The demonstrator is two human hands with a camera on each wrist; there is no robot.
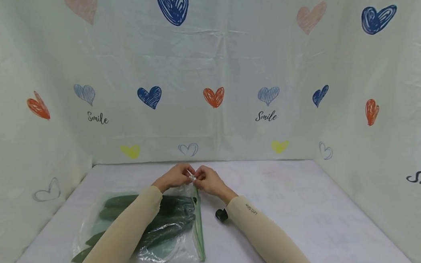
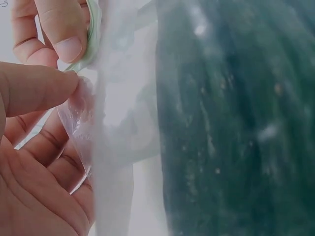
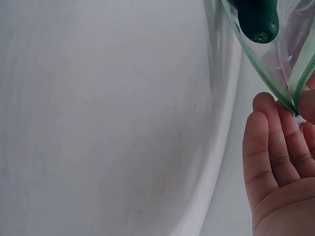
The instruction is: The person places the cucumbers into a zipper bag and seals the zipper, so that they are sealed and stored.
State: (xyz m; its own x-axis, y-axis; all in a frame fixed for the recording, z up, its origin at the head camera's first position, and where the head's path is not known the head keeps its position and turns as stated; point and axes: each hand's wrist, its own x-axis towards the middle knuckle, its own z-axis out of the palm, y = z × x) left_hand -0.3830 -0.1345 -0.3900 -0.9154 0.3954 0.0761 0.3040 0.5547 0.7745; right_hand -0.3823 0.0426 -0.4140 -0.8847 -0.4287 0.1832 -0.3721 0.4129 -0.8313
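Observation:
A clear zip bag with a green-edged mouth lies flat, the mouth running along its right side. Several dark green cucumbers lie inside it; one cucumber fills much of the left wrist view through the plastic. My left hand pinches the far corner of the mouth between thumb and fingers. Right beside it, my right hand pinches the same corner. In the right wrist view the two green zip strips spread apart above a small white slider at the fingers, and a cucumber's end shows between them.
A small dark object, its kind unclear, sits by the right sleeve. The white tabletop stretches out to the right of the bag. A heart-printed curtain encloses the back and both sides.

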